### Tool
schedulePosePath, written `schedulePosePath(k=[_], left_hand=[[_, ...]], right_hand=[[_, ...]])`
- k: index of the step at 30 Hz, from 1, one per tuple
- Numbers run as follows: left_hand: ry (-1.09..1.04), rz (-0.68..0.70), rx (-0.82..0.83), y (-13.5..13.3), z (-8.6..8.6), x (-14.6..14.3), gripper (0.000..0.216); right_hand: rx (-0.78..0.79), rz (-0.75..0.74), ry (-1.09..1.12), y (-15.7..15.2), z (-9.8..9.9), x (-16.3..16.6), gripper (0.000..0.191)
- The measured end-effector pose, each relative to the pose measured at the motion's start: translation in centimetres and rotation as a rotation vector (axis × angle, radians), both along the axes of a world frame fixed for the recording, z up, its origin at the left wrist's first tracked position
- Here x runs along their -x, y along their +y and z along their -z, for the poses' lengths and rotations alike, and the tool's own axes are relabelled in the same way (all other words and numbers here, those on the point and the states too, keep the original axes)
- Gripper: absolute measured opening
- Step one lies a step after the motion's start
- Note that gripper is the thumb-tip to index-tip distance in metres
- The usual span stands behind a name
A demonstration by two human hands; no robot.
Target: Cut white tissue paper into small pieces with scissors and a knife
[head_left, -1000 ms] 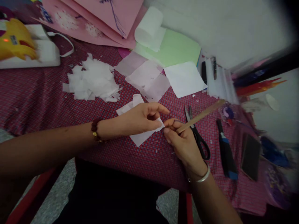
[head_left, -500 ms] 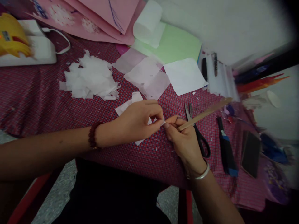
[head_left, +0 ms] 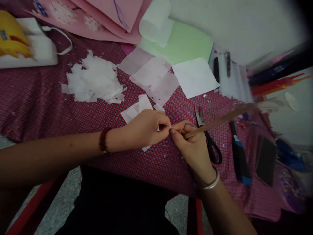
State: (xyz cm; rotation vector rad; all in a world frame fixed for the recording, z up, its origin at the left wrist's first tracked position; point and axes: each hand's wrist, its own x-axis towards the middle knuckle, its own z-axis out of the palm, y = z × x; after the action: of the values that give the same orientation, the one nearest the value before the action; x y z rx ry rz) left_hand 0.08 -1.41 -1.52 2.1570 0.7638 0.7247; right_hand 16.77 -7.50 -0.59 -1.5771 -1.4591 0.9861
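My left hand [head_left: 144,129] is closed in a pinch on a small white paper square [head_left: 145,147] lying on the red checked tablecloth [head_left: 44,107]. My right hand [head_left: 189,143] meets it fingertip to fingertip and grips a long thin wooden stick [head_left: 220,119] that points up to the right; its far end is blurred. More white paper pieces [head_left: 137,107] lie just beyond my left hand. Black-handled scissors [head_left: 207,137] rest right behind my right hand.
A heap of white paper scraps [head_left: 94,80] lies at the left. Thin paper sheets [head_left: 153,75], a white square [head_left: 194,76], green paper [head_left: 186,44], a tissue roll [head_left: 155,21] and pink sheets [head_left: 107,16] lie behind. A blue-black tool [head_left: 239,153] and a dark flat object [head_left: 265,160] lie at the right.
My left fingers have curled from an open reach into a tight pinch on the paper, covering most of it. The stick in my right hand has swung slightly lower.
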Motion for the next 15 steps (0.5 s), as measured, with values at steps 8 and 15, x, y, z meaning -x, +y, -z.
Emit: schedulePosePath(k=[8,15], left_hand=[[-0.012,-0.036,0.231,0.42,-0.14,-0.16,0.018],[-0.043,-0.014,0.346,0.21,-0.56,-0.15,0.018]], right_hand=[[0.045,0.001,0.081,-0.03,0.13,-0.31,0.008],[0.092,0.027,0.127,0.24,0.26,-0.15,0.01]])
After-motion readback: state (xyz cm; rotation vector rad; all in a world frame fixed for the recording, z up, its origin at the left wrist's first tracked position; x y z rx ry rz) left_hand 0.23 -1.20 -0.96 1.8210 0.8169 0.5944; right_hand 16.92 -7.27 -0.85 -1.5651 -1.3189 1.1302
